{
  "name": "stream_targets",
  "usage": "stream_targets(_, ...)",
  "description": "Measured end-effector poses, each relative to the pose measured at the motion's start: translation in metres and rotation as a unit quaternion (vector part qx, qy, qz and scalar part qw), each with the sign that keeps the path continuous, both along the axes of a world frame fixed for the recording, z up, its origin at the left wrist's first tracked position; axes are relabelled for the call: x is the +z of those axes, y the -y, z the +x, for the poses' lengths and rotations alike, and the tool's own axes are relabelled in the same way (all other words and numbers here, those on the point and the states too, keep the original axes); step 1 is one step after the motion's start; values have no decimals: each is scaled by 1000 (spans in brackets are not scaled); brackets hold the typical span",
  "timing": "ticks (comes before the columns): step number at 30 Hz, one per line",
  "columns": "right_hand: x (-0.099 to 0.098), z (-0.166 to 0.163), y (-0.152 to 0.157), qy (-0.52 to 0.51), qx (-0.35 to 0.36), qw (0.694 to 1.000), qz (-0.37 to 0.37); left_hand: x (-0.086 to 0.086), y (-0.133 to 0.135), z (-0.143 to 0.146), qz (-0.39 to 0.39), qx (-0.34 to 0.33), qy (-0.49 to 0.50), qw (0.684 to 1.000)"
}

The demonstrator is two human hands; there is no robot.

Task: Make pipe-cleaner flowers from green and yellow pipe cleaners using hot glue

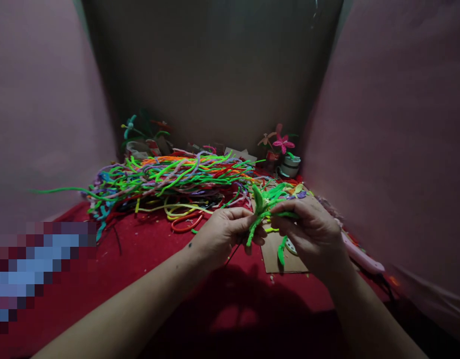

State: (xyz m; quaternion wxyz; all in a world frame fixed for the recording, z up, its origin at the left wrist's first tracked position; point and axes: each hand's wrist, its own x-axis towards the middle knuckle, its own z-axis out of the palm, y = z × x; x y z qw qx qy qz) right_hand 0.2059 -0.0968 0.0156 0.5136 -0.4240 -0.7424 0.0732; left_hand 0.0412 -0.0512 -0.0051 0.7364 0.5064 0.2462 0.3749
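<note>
With fingers [239,214] of left hand [225,229] and right hand [314,232], pinching a green fuzzy-stem piece [258,200] above red counter [140,269] and cardboard [271,260], near the heap of coloured stems [185,174], and partly blocking a holed white piece [290,246] with the right hand. Pointing one leaf upward and one strand downward, along a roughly upright long axis.

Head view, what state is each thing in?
Left hand: pinching green fuzzy piece
Right hand: pinching it too
Green fuzzy piece: held, strands spread
Colored strands: heaped, loose
Cardboard: flat, partly covered
Pink flower: open
White cup: upright
Red cloth: spread out
</note>
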Motion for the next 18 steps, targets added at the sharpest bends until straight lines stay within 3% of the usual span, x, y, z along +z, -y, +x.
stream_targets(5,1,2,-2,38,25,999,-2,-2,-5,-2,-41,-39,-5,998)
stream_targets(18,-2,-3,-1,99,-42,987,116,-2,-5,-4,-59,-63,-22,996)
